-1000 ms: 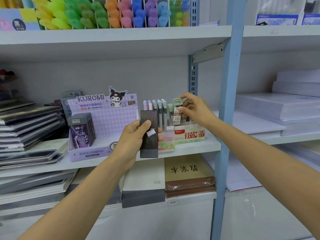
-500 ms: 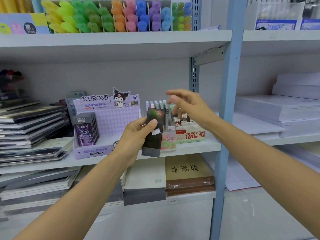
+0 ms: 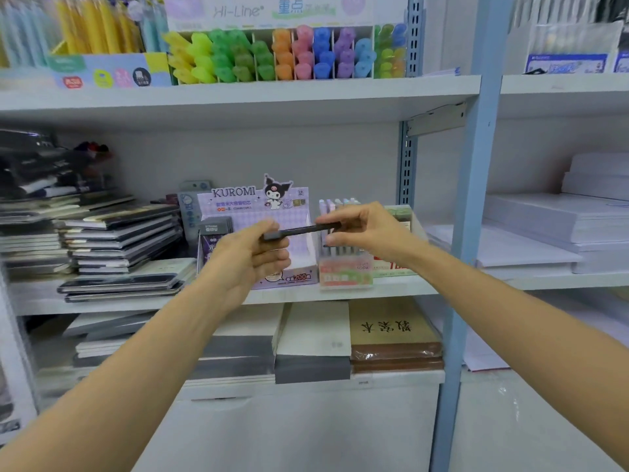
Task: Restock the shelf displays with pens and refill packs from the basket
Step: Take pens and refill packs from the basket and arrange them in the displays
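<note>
A flat dark refill pack lies almost edge-on to the camera, held level between both hands in front of the middle shelf. My left hand grips its left end with curled fingers. My right hand pinches its right end between thumb and fingers. Behind them stands the purple Kuromi display box, with several dark packs in its left side. To its right sit a small pink display of pastel pens and a green-and-white box, partly hidden by my right hand.
Stacked notebooks fill the middle shelf's left. Coloured highlighters line the shelf above. A blue upright post stands right of the displays, with white paper reams beyond it. Books lie on the shelf below. No basket is in view.
My right hand left the green-and-white box and came left to take the pack's right end. The pack turned from upright to flat and level. The view moved closer and tilted up.
</note>
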{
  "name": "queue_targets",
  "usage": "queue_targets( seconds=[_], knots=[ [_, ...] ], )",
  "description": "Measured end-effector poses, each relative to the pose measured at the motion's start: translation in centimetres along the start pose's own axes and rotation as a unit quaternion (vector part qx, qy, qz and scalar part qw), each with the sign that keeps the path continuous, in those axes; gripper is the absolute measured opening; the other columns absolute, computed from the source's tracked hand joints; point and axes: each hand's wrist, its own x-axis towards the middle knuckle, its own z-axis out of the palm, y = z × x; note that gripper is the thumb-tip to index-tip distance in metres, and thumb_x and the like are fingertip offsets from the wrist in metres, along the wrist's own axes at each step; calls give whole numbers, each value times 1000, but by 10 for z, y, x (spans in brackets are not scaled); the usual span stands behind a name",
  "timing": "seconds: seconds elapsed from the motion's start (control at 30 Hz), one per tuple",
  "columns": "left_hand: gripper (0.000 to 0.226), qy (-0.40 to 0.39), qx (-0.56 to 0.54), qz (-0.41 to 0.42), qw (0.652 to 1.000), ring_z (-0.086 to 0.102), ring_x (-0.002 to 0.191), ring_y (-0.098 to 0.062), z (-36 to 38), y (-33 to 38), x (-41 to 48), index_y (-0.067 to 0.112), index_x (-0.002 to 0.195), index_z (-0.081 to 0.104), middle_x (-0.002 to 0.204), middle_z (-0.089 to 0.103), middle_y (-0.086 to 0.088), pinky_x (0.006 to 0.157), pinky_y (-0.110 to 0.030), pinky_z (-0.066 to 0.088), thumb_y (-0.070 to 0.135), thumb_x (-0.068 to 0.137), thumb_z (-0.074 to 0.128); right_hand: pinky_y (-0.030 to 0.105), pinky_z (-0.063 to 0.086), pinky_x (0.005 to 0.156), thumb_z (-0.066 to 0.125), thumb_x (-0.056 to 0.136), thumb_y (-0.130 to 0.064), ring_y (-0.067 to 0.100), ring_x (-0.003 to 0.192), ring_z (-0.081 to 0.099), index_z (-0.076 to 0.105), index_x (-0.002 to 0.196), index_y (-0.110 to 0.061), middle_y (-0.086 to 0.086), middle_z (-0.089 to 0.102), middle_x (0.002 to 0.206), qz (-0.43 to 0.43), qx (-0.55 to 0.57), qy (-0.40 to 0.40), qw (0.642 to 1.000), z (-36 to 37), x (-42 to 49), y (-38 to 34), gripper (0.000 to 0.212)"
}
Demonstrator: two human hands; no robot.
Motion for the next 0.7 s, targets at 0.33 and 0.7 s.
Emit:
queue_targets(
  seconds=[0.33,0.7],
  knots=[
    [19,33,151,84,984,53,54,-11,-55,-5,-20,7,81,62,69,55,-5,60,-27,55,18,95,59,18,46,51,64,93,-22,6,56,61,73,99,-12,5,73,78,39,71,-2,997,80,12,-22,15],
    [17,33,501,204,840,58,102,-13,-104,-30,-25,22,110,63,109,64,4,87,-29,47,28,95,58,23,55,75,64,92,-13,16,91,70,58,117,-10,7,72,102,-4,35,20,999,116,53,-39,26]
  ],
)
